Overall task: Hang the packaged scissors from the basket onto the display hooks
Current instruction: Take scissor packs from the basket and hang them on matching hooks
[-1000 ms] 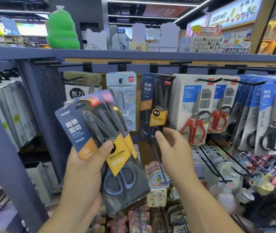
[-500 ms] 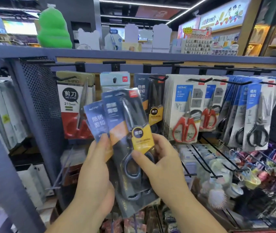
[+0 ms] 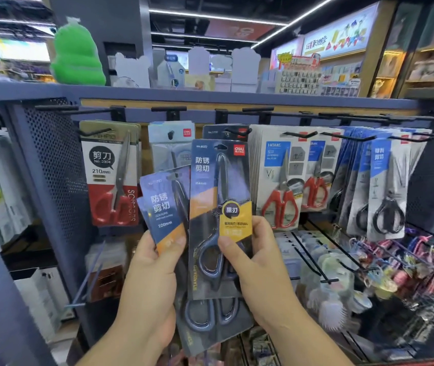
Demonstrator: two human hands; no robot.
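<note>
The right hand (image 3: 258,268) pinches one dark blue scissors pack (image 3: 218,180) upright in front of the rack. Its thumb lies on the pack's face just below the yellow label, and the other fingers curl behind the card. The pack's hang hole sits just below a black display hook (image 3: 237,132), not on it. The left hand (image 3: 152,281) grips a fan of further packs (image 3: 163,207), thumb across their orange band, fingers hidden behind.
</note>
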